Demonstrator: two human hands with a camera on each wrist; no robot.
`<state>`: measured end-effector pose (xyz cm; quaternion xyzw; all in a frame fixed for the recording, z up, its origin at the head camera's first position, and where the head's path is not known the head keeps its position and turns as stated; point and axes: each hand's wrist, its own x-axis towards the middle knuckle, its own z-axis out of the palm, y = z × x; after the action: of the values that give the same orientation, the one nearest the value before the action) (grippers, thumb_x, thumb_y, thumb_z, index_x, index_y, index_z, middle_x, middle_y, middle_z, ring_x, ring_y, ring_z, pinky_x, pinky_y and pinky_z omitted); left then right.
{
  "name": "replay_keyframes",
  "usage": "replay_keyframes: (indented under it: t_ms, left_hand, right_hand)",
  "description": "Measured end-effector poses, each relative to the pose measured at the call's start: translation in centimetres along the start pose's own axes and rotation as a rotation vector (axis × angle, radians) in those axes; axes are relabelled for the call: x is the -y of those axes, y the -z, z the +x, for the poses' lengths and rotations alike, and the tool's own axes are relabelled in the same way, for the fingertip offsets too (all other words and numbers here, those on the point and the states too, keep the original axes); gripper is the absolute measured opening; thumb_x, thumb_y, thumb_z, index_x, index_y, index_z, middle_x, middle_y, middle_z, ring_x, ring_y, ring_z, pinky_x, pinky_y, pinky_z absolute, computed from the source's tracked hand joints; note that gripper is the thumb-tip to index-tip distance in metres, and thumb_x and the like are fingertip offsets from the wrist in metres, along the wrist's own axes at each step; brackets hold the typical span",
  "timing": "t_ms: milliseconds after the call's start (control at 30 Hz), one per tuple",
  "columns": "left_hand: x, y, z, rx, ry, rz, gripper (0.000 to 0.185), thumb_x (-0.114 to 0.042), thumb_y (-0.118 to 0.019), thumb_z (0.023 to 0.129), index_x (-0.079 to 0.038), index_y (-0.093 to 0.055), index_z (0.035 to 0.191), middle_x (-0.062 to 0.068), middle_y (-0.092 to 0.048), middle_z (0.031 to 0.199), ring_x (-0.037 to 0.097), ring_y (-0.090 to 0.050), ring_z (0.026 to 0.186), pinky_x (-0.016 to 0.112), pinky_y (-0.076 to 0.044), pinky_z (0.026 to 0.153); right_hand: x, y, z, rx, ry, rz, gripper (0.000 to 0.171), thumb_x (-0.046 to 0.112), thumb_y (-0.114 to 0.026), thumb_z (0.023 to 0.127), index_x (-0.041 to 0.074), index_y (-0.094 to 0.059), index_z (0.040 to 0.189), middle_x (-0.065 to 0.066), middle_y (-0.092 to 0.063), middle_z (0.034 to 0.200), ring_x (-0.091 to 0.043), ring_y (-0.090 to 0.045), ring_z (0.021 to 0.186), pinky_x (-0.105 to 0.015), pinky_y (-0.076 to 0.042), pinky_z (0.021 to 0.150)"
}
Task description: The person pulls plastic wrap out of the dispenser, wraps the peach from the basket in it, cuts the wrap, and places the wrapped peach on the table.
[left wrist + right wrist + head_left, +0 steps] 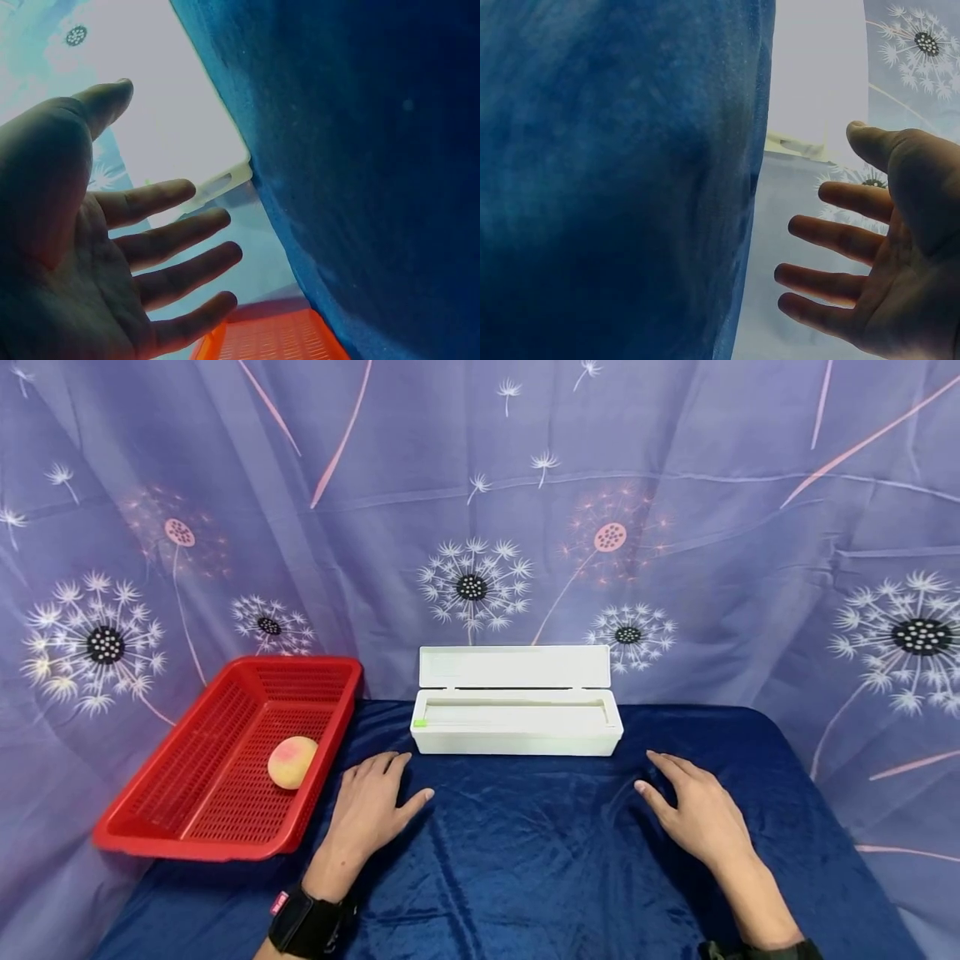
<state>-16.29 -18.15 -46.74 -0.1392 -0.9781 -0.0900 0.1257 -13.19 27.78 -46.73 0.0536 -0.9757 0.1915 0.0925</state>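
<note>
My left hand point(369, 806) hovers palm down over the blue cloth, fingers spread and nothing held. It lies between a red plastic basket point(191, 852) on the left and a long white box point(517, 743) at the back. The box's lid point(514, 667) stands raised behind it, and a small green tab point(420, 723) shows at its left corner. Inside the basket a pink-and-yellow peach point(292, 762) rests near the right wall. To the right of the box, my right hand point(697, 810) has its fingers extended, holding nothing. Both wrist views show bare palms with spread fingers.
Dark blue cloth point(525, 860) covers the table, with a rounded far right corner. Directly behind it hangs a purple curtain point(705, 560) with dandelion prints. The basket's high rim stands close beside the left hand.
</note>
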Motion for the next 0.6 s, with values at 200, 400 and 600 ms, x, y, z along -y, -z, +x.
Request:
replay_keyframes:
  t_ms: [200,400,600]
  left_hand:
    - [0.1,0.2,0.4,-0.061,-0.015,-0.017,0.06,-0.055,-0.074,0.097,-0.005,-0.071,0.131,0.016,-0.071,0.125,0.038,-0.065,0.118,0.058,-0.05,0.099]
    - [0.3,0.5,0.8,-0.177,-0.05,-0.066,0.043,-0.045,-0.078,0.096,-0.008,-0.076,0.117,0.011,-0.073,0.112,0.035,-0.068,0.104,0.052,-0.052,0.087]
    - [0.3,0.6,2.1,-0.205,-0.067,-0.088,0.038,-0.042,-0.077,0.097,-0.009,-0.076,0.115,0.009,-0.072,0.112,0.033,-0.068,0.103,0.05,-0.052,0.085]
  right_hand:
    - [0.0,0.3,0.2,-0.012,0.011,0.014,0.06,0.04,-0.067,0.106,0.004,-0.056,0.152,-0.031,-0.056,0.148,-0.058,-0.053,0.13,-0.073,-0.043,0.1]
    - [0.1,0.7,0.5,-0.043,0.021,0.031,0.058,0.039,-0.067,0.106,0.004,-0.057,0.151,-0.031,-0.057,0.147,-0.057,-0.055,0.129,-0.073,-0.045,0.098]
    - [0.3,0.7,1.2,-0.103,0.053,0.03,0.056,0.034,-0.07,0.104,0.002,-0.06,0.148,-0.03,-0.058,0.144,-0.056,-0.057,0.126,-0.071,-0.047,0.094]
